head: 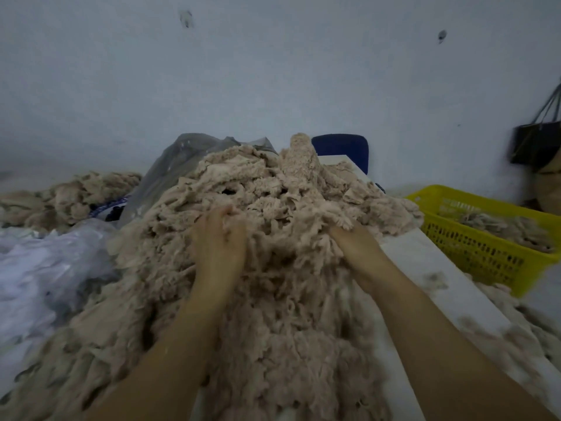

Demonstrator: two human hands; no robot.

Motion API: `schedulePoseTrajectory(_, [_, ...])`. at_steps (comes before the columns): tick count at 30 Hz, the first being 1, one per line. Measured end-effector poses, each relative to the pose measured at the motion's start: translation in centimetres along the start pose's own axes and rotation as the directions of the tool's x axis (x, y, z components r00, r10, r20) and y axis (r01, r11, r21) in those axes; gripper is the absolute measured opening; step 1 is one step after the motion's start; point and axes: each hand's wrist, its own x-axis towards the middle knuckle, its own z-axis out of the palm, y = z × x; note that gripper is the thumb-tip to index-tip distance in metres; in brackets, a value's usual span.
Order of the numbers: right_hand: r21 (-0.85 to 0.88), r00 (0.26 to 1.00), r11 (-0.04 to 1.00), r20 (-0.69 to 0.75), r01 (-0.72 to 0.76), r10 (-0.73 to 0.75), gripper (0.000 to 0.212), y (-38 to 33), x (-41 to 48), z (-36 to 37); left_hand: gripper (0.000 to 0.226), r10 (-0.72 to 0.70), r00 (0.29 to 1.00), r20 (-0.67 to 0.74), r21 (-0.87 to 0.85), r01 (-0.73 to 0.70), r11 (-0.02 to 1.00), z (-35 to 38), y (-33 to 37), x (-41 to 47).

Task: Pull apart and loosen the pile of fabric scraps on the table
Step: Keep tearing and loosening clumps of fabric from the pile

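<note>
So from my seat on the feed, both bare forearms come in from 6 o'clock and reach up into the pile of fabric scraps (273, 238), a big beige fluffy heap that covers most of the white desk (425, 256) from the near edge right up to the far end. The left hand (220, 238) sits on the pile just left of centre, knuckles up, fingers (226, 212) curled down and dug into the scraps, clamped on a clump as far as I can see. The right hand (358, 247) is at about 3 o'clock from it, lying on the right flank of the heap, and its fingers are buried under a tuft, so I can't tell if they're spread or pinching.

Bare desk shows along the right side with loose fluff scattered on it. At 3 o'clock a yellow plastic basket (485, 256) sits past the desk edge with more scraps in it. At 9 o'clock there's crumpled clear plastic sheeting (45, 268), and beyond that a second beige heap (60, 196). Behind the pile's peak at 12 o'clock: a grey plastic bag (182, 159) and a blue chair back (343, 150) against the pale wall (273, 71). A dark bag (535, 144) hangs way over at 2 o'clock.
</note>
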Motion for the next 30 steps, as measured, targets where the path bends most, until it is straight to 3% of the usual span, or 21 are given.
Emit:
schedulePoseTrajectory(1, [0.084,1.0,0.996,-0.004,0.017,-0.017,0.021,-0.6,0.2,0.0,0.047,0.155,0.976,0.152,-0.001,-0.156,0.988,-0.2,0.3,-1.5])
schedulePoseTrajectory(2, [0.106,0.999,0.994,-0.011,0.036,-0.035,0.023,-0.8,0.3,0.1,0.055,0.247,0.893,0.377,-0.074,-0.236,0.969,-0.4,0.5,-2.9])
schedulePoseTrajectory(3, [0.111,0.998,0.993,-0.038,0.05,-0.047,0.026,-1.0,0.4,0.3,0.062,0.3,0.745,0.596,-0.126,-0.282,0.951,-0.4,0.2,-4.1])
schedulePoseTrajectory(5, [0.153,0.989,0.987,-0.149,0.04,-0.017,0.03,-1.2,0.5,0.1,0.086,0.214,0.389,0.896,-0.001,-0.48,0.877,-0.3,-1.4,-6.0])
schedulePoseTrajectory(6, [0.166,0.977,0.986,-0.214,0.031,0.005,0.032,-1.3,0.5,-0.3,0.088,0.149,0.311,0.939,0.073,-0.603,0.795,-0.5,-2.4,-6.2])
schedulePoseTrajectory(7, [0.154,0.964,0.988,-0.265,0.018,0.024,0.035,-1.3,0.4,-0.8,0.078,0.13,0.31,0.942,0.123,-0.679,0.724,-0.7,-3.2,-5.8])
schedulePoseTrajectory(8, [0.115,0.959,0.993,-0.28,-0.005,0.037,0.038,-1.3,0.2,-1.4,0.06,0.159,0.374,0.914,0.163,-0.696,0.7,-0.8,-3.7,-5.2])
schedulePoseTrajectory(9, [0.031,0.97,0.999,-0.24,-0.03,0.037,0.042,-1.1,-0.1,-1.8,0.04,0.213,0.495,0.843,0.193,-0.646,0.739,-0.9,-3.6,-4.6])
schedulePoseTrajectory(11, [-0.388,0.999,0.921,0.024,-0.036,0.049,0.044,-0.8,-1.0,-2.3,0.018,0.153,0.81,0.567,0.145,-0.281,0.949,-1.1,-2.7,-2.8])
schedulePoseTrajectory(12, [-0.599,0.982,0.8,0.154,0.006,0.108,0.045,-0.6,-1.4,-2.2,0.021,0.007,0.901,0.434,0.054,-0.033,0.998,-1.3,-1.9,-1.7])
schedulePoseTrajectory(13, [-0.725,0.967,0.686,0.213,0.059,0.142,0.047,-0.4,-1.7,-2.0,0.026,-0.143,0.933,0.33,-0.086,0.18,0.98,-1.5,-1.0,-0.7])
schedulePoseTrajectory(14, [-0.763,0.966,0.641,0.221,0.085,0.135,0.05,-0.6,-1.9,-1.7,0.028,-0.238,0.933,0.271,-0.227,0.302,0.926,-1.8,-0.1,0.2])
schedulePoseTrajectory(15, [-0.733,0.973,0.67,0.22,0.116,0.072,0.056,-0.9,-2.2,-1.1,0.025,-0.274,0.924,0.266,-0.352,0.358,0.865,-2.2,0.9,0.8])
schedulePoseTrajectory(18, [-0.378,0.953,0.905,0.292,0.196,-0.084,0.078,-3.2,-3.8,2.4,0.029,-0.233,0.822,0.52,-0.543,0.528,0.653,-2.7,3.1,1.7])
schedulePoseTrajectory(20, [-0.265,0.954,0.946,0.278,0.186,-0.109,0.058,-3.0,-3.9,4.7,0.048,-0.16,0.762,0.627,-0.448,0.521,0.727,-2.3,3.4,1.3])
schedulePoseTrajectory(22, [-0.339,0.981,0.923,0.122,0.183,-0.15,0.021,-2.4,-3.2,5.1,0.062,-0.172,0.826,0.537,-0.405,0.431,0.807,-2.6,3.1,1.9])
schedulePoseTrajectory(23, [-0.362,0.989,0.921,0.021,0.144,-0.147,0.027,-1.9,-2.8,4.2,0.063,-0.173,0.864,0.472,-0.442,0.402,0.802,-3.2,2.7,2.5])
schedulePoseTrajectory(26, [-0.099,0.966,0.992,-0.254,-0.082,0.054,0.031,-0.8,-2.0,0.3,0.058,-0.277,0.872,0.404,-0.628,0.485,0.609,-5.7,0.8,4.6])
schedulePoseTrajectory(27, [0.017,0.955,0.993,-0.274,-0.117,0.117,0.033,-0.6,-1.9,-0.7,0.052,-0.31,0.858,0.409,-0.567,0.505,0.651,-6.1,0.2,4.6])
schedulePoseTrajectory(28, [0.107,0.951,0.985,-0.265,-0.137,0.161,0.035,-0.4,-1.9,-1.3,0.044,-0.315,0.84,0.442,-0.387,0.495,0.778,-6.0,-0.3,4.3])
schedulePoseTrajectory(30, [0.172,0.96,0.975,-0.221,-0.137,0.174,0.039,-0.5,-1.9,-1.3,0.038,-0.226,0.79,0.569,0.095,0.21,0.973,-5.2,-1.4,2.8])
